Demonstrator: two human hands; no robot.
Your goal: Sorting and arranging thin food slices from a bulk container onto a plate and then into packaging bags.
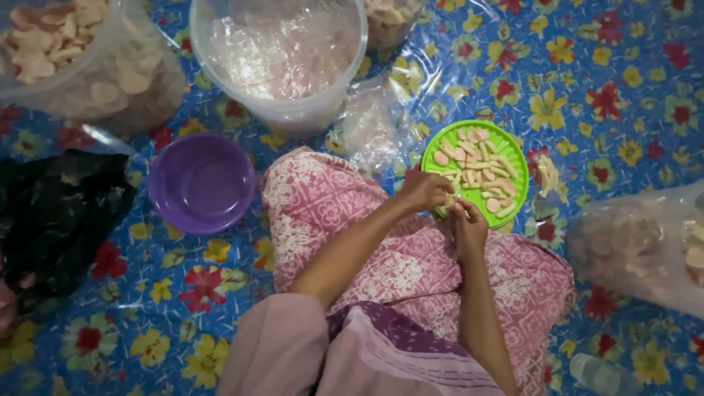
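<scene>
I sit on a flowered blue mat with pink patterned cloth over my knees. A green plate (513,150) rests by my knee and holds several pale pink and cream cracker pieces (480,165). My left hand (425,191) and my right hand (467,224) meet at the plate's near edge, fingers pinched together on a small pale cracker piece between them. What exactly sits inside the fingers is mostly hidden.
An empty purple bowl (202,182) lies to the left. A clear tub (279,55) lined with plastic stands behind it, with bags of crackers (81,59) at the far left and at the right edge a cracker bag (645,246). Black plastic (55,213) lies at left.
</scene>
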